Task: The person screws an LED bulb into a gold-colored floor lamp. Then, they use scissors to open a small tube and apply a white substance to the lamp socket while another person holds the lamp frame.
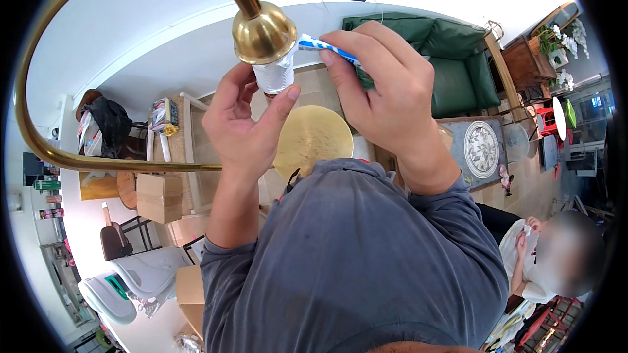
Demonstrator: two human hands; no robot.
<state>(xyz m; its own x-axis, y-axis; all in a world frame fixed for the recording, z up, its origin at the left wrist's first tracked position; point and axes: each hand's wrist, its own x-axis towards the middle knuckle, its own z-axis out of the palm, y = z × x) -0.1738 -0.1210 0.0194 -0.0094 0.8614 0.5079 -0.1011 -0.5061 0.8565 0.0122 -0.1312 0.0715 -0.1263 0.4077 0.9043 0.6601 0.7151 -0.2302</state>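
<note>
A curved brass lamp arm arches in from the left and ends in a rounded brass cup. Below the cup sits a white threaded lamp socket, with some white film or paper at its upper edge. My left hand is closed around the socket from below, its thumb at the right side. My right hand pinches a slim blue-and-white strip, its tip close to the cup's right side. What exactly the strip is, I cannot make out. Beneath the socket a round brass disc shows, partly behind my shirt.
Beyond my right hand stands a green sofa, with a grey rug before it. Cardboard boxes and a white plastic chair-like item are at left. Another person sits at the lower right.
</note>
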